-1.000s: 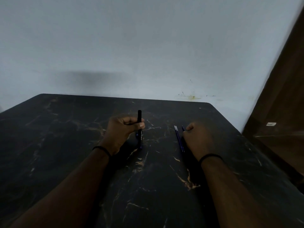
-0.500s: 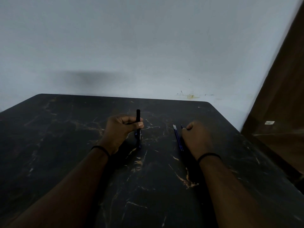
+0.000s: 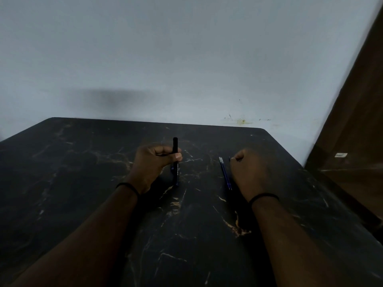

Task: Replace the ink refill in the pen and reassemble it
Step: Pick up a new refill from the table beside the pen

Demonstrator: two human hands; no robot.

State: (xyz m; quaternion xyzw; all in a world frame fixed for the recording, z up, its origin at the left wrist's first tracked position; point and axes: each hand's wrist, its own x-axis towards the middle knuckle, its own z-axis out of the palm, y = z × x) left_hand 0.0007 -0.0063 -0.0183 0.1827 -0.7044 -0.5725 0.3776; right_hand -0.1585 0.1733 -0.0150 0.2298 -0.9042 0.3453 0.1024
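While left hand (image 3: 153, 162) still grips pen (image 3: 175, 160) | refill (image 3: 225, 172) unmoved

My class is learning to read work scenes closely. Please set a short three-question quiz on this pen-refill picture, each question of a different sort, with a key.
1. True or false: the left hand holds the black pen standing upright on the table.
2. Where is the blue refill?
A. lying on the table just left of the right hand
B. inside the pen
C. in the left hand
3. Fill in: each wrist wears a thin black ____.

Key: 1 true; 2 A; 3 band.
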